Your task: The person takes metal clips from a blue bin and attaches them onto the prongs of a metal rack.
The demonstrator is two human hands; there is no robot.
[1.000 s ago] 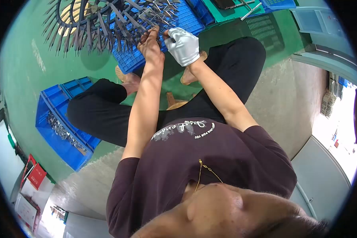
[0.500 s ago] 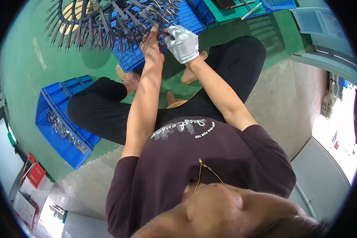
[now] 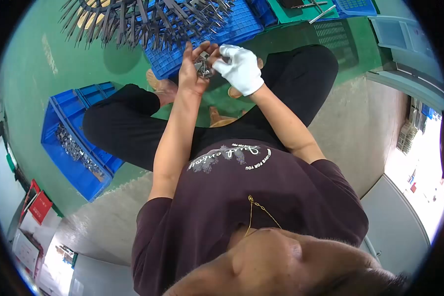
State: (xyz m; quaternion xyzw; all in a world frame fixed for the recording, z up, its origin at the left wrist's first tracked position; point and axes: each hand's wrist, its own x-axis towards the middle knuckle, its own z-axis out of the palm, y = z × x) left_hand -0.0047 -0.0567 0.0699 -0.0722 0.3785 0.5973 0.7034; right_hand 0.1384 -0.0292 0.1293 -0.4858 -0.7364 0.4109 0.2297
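My left hand [image 3: 189, 74] is bare and turned palm up, its fingers curled around a small pile of shiny metal pieces [image 3: 203, 66]. Close beside it is my right hand [image 3: 239, 69] in a white glove. Its fingertips are bent together at the edge of the pile, and whatever they pinch is too small to make out. Just beyond both hands stands a dark rack [image 3: 153, 24] with many thin prongs spreading outward. Some bright metal parts [image 3: 214, 15] hang at its right side.
A blue crate [image 3: 239, 24] lies under the rack's right side. On the left, a blue bin [image 3: 91, 185] holds a heap of small metal parts [image 3: 76, 150]. A green tray [image 3: 286, 15] with metal rods [image 3: 322, 14] stands at the upper right. My legs [image 3: 123, 130] are spread around the work area.
Both hands have drawn back from the rack toward my body. My left hand has turned palm up, showing the metal pieces in it. My gloved right hand has shifted slightly right.
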